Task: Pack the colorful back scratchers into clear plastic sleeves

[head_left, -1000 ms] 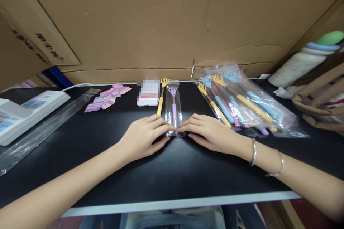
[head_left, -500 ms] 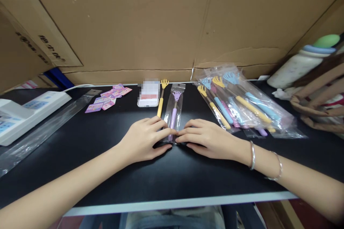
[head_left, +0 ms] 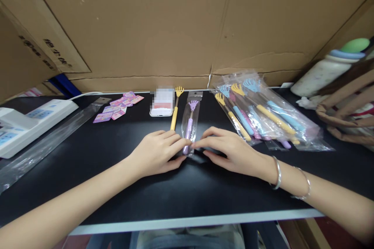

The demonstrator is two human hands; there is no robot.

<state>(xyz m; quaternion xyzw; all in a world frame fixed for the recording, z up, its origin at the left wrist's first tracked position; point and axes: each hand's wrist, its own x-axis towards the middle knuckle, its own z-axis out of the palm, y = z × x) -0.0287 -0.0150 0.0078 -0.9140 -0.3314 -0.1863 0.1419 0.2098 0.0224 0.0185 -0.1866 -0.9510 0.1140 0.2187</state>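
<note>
Hands meet right at the near end of the purple back scratcher (head_left: pixel 189 125), which lies in its clear sleeve (head_left: pixel 191 118) on the black table (head_left: pixel 187 190). Left hand (head_left: pixel 156 152) lies flat-ish, fingers loosely spread and stretched out, with the fingertips pressing on the sleeve's bottom end. Right hand (head_left: pixel 229 149) does the same from the other side, fingers long and only slightly apart, tips touching the same end of the sleeve. Neither hand is wrapped around anything, more like pinning the plastic down. The right wrist wears two thin bangles (head_left: pixel 277 172).

Taking the purple scratcher as the anchor: a bare yellow back scratcher (head_left: pixel 175 109) lies just beside it on the left, roughly parallel. A white phone (head_left: pixel 161 103) sits a bit further left of that, its screen blurred out. Beyond the phone there's a scatter of pink cards (head_left: pixel 118 106), then a long empty clear bag (head_left: pixel 43 144) and a white power strip (head_left: pixel 26 124) well off to the left. To the scratcher's right is a pile of bagged scratchers (head_left: pixel 260 113), blue, yellow and pink. Behind everything stands a wall of cardboard (head_left: pixel 175 23).
</note>
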